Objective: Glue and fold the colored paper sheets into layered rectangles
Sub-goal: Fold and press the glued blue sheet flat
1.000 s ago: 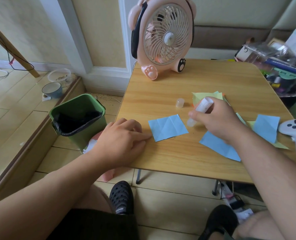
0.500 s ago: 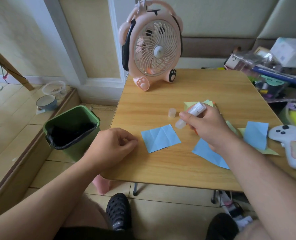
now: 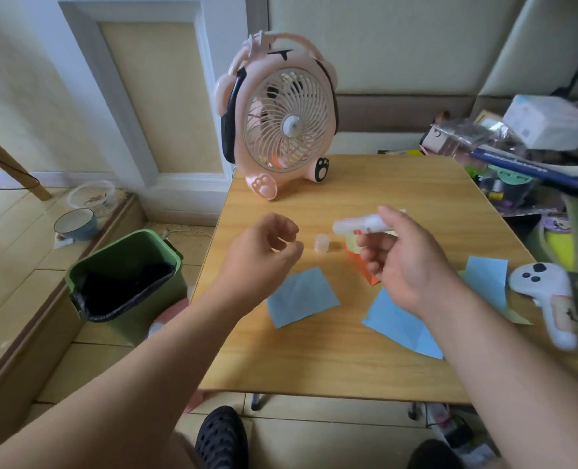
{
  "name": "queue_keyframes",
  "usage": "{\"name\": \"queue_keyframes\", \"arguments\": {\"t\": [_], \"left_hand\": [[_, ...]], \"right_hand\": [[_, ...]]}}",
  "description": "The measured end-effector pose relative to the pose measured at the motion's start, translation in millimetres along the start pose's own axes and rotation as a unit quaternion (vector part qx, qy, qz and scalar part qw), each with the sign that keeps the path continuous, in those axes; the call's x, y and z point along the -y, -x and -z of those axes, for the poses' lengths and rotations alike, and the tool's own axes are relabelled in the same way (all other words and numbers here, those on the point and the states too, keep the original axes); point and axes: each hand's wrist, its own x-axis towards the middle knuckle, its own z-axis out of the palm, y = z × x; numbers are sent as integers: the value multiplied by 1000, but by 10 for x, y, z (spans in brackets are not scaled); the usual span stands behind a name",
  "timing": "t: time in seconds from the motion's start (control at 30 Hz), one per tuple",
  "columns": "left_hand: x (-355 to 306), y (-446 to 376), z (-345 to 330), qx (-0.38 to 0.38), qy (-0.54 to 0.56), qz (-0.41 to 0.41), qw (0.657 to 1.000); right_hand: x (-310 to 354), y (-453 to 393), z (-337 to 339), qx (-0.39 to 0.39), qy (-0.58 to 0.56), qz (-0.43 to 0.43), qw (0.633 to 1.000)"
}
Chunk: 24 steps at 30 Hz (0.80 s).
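The blue paper point(image 3: 302, 297) looks light and floppy, best pinched at a corner, while the right hand point(image 3: 402, 262) clasps the glue stick point(image 3: 362, 225) and the left hand point(image 3: 263, 252) hangs loosely curled, empty.

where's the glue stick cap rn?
Head view: the cap stands on the table, mid-table between the left hand and the right hand.

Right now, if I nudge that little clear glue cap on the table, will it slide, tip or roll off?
The glue cap stands upright on the wooden table, so a light nudge probably slides it. It looks small, thin plastic, likely very light and easy to tip. Being round, once on its side it may roll, though it sits well away from the table edges.
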Motion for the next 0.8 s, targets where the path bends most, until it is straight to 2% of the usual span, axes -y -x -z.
{"name": "queue_keyframes", "arguments": {"t": [0.1, 0.2, 0.27, 0.33, 0.43, 0.5, 0.53, 0.57, 0.6, 0.67, 0.73, 0.8], "left_hand": [[-151, -73, -185, 53, 197, 50, 978], [-261, -99, -349, 126, 286, 72, 947], [-254, -130, -422, 137, 333, 93, 929], [-193, -169, -446, 127, 346, 107, 923], [-111, -177, -441, 149, 317, 84, 933], [-111, -164, -423, 151, 299, 67, 940], [-108, -164, -402, 141, 288, 59, 945], [-98, -172, -372, 126, 267, 49, 954], [-63, -190, -331, 110, 229, 36, 967], [68, -259, -245, 76, 107, 7, 991], [191, -327, -171, 31, -7, 2, 999], [262, -378, -132, -4, -54, 13, 998]], "right_hand": [[92, 26, 11, 32, -148, -67, 986], [20, 19, -45, 84, -108, -52, 989], [-44, 7, -86, 86, -78, -38, 992], [-82, 0, -105, 74, -69, -32, 994], [-132, 31, -131, 95, -39, -20, 994], [-125, 49, -105, 110, 30, 12, 993], [-96, 51, -55, 108, 108, 39, 987], [-53, 43, 27, 96, 215, 73, 969], [7, 40, 132, 71, 331, 108, 935], [161, 90, 369, 19, 515, 137, 846], [250, 178, 571, 11, 608, 101, 787], [221, 253, 684, 31, 661, 55, 747]]}}
